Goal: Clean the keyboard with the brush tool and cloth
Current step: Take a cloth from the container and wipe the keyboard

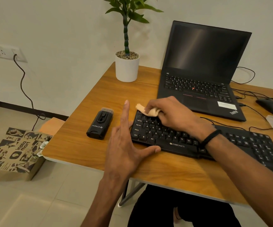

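Keyboard, black plastic, lay at the wooden table's near edge. Right hand gripped a bunched beige cloth on its top-left keys; left hand, fingers straight, braced the corner, likely against sliding. Black brush tool lay aside, untouched.

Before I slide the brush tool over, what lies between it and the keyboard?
In the head view, the left hand lies between the brush tool and the keyboard, fingers straight, thumb against the keyboard's front edge. Otherwise bare table.
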A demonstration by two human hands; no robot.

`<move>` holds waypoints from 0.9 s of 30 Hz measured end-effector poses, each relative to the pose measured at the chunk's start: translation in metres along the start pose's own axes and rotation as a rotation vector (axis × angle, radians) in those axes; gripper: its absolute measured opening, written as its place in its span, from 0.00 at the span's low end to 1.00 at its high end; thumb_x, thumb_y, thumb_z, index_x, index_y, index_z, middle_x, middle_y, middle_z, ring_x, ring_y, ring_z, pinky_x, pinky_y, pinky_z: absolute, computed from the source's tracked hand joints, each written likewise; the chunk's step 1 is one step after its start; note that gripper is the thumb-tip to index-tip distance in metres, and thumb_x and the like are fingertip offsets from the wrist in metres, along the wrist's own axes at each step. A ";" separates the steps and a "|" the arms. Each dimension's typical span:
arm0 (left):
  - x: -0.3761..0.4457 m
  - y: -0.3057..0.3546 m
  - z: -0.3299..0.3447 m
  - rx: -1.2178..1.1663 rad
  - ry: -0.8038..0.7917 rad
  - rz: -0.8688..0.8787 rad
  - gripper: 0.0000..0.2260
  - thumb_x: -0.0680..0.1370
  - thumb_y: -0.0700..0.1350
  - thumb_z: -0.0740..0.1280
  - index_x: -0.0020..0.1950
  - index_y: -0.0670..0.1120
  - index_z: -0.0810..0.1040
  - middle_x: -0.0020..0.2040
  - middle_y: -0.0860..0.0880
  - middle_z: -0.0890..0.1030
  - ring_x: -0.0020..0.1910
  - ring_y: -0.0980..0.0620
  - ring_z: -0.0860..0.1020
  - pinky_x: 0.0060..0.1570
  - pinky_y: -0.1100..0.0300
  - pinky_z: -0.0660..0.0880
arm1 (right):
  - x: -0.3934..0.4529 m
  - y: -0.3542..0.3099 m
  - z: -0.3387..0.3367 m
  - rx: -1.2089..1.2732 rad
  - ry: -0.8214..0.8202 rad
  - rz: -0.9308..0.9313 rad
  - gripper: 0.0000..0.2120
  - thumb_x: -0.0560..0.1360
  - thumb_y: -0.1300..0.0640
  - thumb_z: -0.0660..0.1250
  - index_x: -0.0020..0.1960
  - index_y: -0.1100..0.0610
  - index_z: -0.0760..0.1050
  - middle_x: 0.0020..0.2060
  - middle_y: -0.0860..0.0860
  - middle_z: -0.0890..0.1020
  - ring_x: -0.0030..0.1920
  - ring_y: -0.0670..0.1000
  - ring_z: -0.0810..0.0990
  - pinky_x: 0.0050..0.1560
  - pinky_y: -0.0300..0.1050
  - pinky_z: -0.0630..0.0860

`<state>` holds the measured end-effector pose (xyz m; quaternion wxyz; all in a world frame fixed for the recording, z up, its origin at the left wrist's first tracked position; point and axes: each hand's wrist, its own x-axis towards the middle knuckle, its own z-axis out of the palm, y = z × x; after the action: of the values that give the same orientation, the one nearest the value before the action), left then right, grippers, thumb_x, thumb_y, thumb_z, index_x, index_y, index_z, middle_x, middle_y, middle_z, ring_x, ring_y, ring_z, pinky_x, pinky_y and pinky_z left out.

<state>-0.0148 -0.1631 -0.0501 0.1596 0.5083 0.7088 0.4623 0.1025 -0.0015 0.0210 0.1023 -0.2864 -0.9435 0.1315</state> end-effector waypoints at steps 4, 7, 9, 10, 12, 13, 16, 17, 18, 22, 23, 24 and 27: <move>0.001 0.003 -0.001 0.007 0.000 -0.009 0.69 0.58 0.62 0.84 0.79 0.69 0.32 0.71 0.55 0.76 0.70 0.60 0.65 0.68 0.59 0.61 | -0.029 0.024 -0.025 -0.070 -0.049 0.166 0.21 0.74 0.71 0.63 0.54 0.48 0.82 0.48 0.50 0.83 0.42 0.48 0.80 0.37 0.40 0.74; 0.001 0.003 -0.001 0.009 0.005 -0.015 0.69 0.58 0.62 0.84 0.78 0.70 0.31 0.72 0.54 0.76 0.73 0.55 0.67 0.70 0.58 0.61 | -0.056 0.036 -0.048 -0.164 -0.132 0.268 0.19 0.75 0.70 0.66 0.53 0.46 0.81 0.48 0.47 0.81 0.41 0.41 0.76 0.35 0.33 0.68; 0.002 0.004 -0.001 0.010 0.002 -0.018 0.69 0.57 0.62 0.84 0.76 0.72 0.31 0.72 0.53 0.76 0.74 0.55 0.67 0.70 0.57 0.60 | -0.074 0.043 -0.059 -0.212 -0.168 0.335 0.20 0.76 0.69 0.67 0.54 0.45 0.81 0.49 0.47 0.80 0.42 0.42 0.75 0.35 0.33 0.66; 0.002 0.004 -0.001 0.008 0.002 -0.020 0.69 0.57 0.62 0.84 0.76 0.73 0.30 0.72 0.53 0.76 0.74 0.54 0.67 0.70 0.57 0.60 | -0.082 0.046 -0.063 -0.231 -0.179 0.364 0.20 0.76 0.69 0.67 0.55 0.45 0.81 0.50 0.46 0.79 0.44 0.43 0.75 0.36 0.33 0.67; 0.002 0.005 -0.001 0.003 0.004 -0.024 0.69 0.57 0.61 0.84 0.75 0.74 0.30 0.72 0.53 0.76 0.74 0.54 0.68 0.70 0.56 0.61 | -0.095 0.051 -0.069 -0.257 -0.192 0.420 0.20 0.76 0.68 0.67 0.56 0.43 0.81 0.53 0.46 0.79 0.48 0.47 0.76 0.39 0.36 0.69; 0.002 0.005 -0.001 0.003 0.003 -0.024 0.69 0.57 0.61 0.84 0.75 0.74 0.30 0.72 0.54 0.76 0.74 0.54 0.67 0.70 0.55 0.61 | -0.101 0.054 -0.071 -0.277 -0.196 0.452 0.20 0.77 0.67 0.67 0.56 0.42 0.81 0.53 0.46 0.79 0.49 0.48 0.76 0.40 0.37 0.69; 0.002 0.007 -0.001 0.002 -0.004 -0.022 0.68 0.57 0.61 0.84 0.76 0.72 0.31 0.72 0.54 0.76 0.73 0.58 0.66 0.68 0.56 0.60 | -0.115 0.058 -0.076 -0.361 -0.189 0.562 0.19 0.77 0.66 0.69 0.58 0.43 0.80 0.54 0.47 0.78 0.49 0.49 0.73 0.39 0.36 0.67; 0.002 0.007 -0.001 -0.002 -0.003 -0.024 0.68 0.57 0.61 0.84 0.76 0.72 0.32 0.72 0.54 0.76 0.72 0.60 0.65 0.68 0.56 0.60 | -0.118 0.059 -0.076 -0.383 -0.190 0.604 0.19 0.76 0.65 0.70 0.59 0.43 0.80 0.56 0.49 0.79 0.51 0.51 0.75 0.42 0.37 0.69; 0.001 0.007 -0.001 -0.006 -0.001 -0.024 0.68 0.57 0.61 0.84 0.77 0.71 0.32 0.73 0.53 0.76 0.70 0.61 0.64 0.68 0.56 0.60 | -0.122 0.059 -0.075 -0.407 -0.194 0.648 0.19 0.76 0.65 0.71 0.61 0.44 0.79 0.60 0.52 0.80 0.55 0.53 0.77 0.45 0.40 0.71; 0.000 0.007 -0.001 -0.008 0.004 -0.025 0.69 0.57 0.61 0.84 0.80 0.69 0.35 0.72 0.51 0.77 0.71 0.58 0.66 0.68 0.54 0.63 | -0.127 0.049 -0.059 -0.468 -0.121 0.742 0.23 0.76 0.61 0.71 0.68 0.48 0.72 0.60 0.57 0.79 0.56 0.57 0.79 0.47 0.47 0.77; 0.000 0.008 -0.001 -0.007 0.005 -0.024 0.69 0.57 0.60 0.84 0.80 0.68 0.35 0.72 0.51 0.77 0.72 0.56 0.67 0.68 0.54 0.63 | -0.125 0.043 -0.052 -0.477 -0.088 0.738 0.24 0.76 0.61 0.71 0.70 0.50 0.70 0.58 0.57 0.79 0.53 0.56 0.80 0.46 0.47 0.78; -0.001 0.008 -0.001 -0.005 0.008 -0.023 0.68 0.57 0.60 0.84 0.80 0.68 0.35 0.72 0.51 0.77 0.72 0.55 0.68 0.69 0.54 0.64 | -0.122 0.036 -0.045 -0.487 -0.057 0.724 0.25 0.77 0.60 0.71 0.71 0.52 0.68 0.56 0.58 0.80 0.52 0.57 0.80 0.46 0.49 0.80; -0.002 0.009 -0.001 0.005 0.018 -0.019 0.68 0.57 0.60 0.84 0.80 0.68 0.37 0.71 0.50 0.78 0.72 0.52 0.71 0.71 0.50 0.68 | -0.108 0.009 -0.027 -0.450 0.035 0.655 0.21 0.78 0.61 0.70 0.69 0.58 0.70 0.53 0.57 0.81 0.53 0.58 0.82 0.50 0.51 0.83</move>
<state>-0.0094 -0.1647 -0.0432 0.1564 0.4979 0.7160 0.4637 0.2027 -0.0507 0.0312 0.0055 -0.5896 -0.8056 -0.0576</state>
